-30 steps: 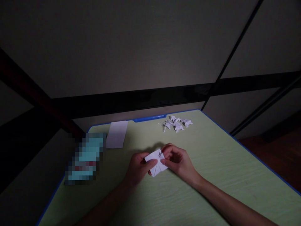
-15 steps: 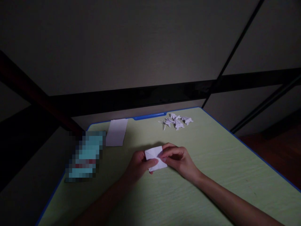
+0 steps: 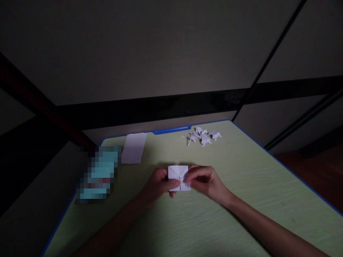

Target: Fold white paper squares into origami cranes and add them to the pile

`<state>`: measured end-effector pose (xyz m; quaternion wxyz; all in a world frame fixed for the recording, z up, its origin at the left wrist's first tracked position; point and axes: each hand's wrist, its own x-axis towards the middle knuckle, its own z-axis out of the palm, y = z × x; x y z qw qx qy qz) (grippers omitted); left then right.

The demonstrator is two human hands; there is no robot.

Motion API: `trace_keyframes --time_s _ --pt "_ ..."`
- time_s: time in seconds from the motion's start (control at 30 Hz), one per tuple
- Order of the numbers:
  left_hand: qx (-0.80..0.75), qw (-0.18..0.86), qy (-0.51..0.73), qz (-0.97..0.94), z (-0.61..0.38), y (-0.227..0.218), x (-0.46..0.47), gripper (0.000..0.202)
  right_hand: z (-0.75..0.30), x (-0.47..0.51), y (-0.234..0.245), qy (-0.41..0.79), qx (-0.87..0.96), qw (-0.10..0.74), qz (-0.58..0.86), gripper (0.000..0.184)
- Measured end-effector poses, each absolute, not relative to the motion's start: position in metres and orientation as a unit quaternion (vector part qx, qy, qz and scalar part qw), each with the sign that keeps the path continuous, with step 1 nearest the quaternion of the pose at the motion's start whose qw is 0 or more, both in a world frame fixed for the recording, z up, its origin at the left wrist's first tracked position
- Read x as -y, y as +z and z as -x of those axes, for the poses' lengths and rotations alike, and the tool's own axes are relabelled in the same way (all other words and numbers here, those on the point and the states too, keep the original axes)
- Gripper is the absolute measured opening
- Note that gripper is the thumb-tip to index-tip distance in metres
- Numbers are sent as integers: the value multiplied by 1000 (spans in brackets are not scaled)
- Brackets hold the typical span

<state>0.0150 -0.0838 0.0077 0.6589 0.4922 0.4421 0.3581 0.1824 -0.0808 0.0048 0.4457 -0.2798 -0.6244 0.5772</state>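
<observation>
Between my two hands is a small folded square of white paper [image 3: 175,172], with creases running from its corners to the middle. My left hand [image 3: 158,185] grips its left side, thumb lying across the front and fingers behind. At the right side my right hand [image 3: 207,180] pinches the paper, its index finger and thumb near the lower right part. Part of that corner is hidden by the fingers. The paper is held above the table, facing me.
The pale green table [image 3: 241,171] has a blue edge. Several folded white paper figures [image 3: 205,139] lie at the far right. A stack of white paper [image 3: 134,148] lies at the far left, beside a pixelated bluish rectangular object [image 3: 100,175]. A cabinet wall [image 3: 158,53] stands behind.
The folded paper has turned a little and now sits more level, its creases showing more plainly. Both hands keep hold of it. The view has shifted slightly.
</observation>
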Motion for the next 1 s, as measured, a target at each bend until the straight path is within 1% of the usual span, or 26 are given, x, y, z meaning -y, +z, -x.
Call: trace_keyframes --time_s 0.23,0.33,0.43,0.5,0.6,0.77,0.87,1.0 --pt "-457 641 355 -504 -20 11 86 21 -180 82 6 595 615 425 295 8" --pt "-470 622 375 -501 -20 9 87 23 -177 83 7 626 580 431 293 10" --pt "-497 593 397 -494 -21 9 89 23 -175 83 5 671 516 446 290 17" --pt "-518 575 406 -486 -23 11 90 23 -175 83 4 682 492 456 289 19" --pt "-533 564 411 -479 -25 14 92 24 -175 83 4 671 501 456 302 16" --pt "-540 557 422 -469 -26 12 92 23 -174 83 7 612 546 437 370 20" --pt "-531 555 424 -480 -25 8 91 24 -175 83 5 620 534 418 393 21" --pt "-524 562 425 -480 -24 7 90 23 -177 83 0 627 519 428 393 21"
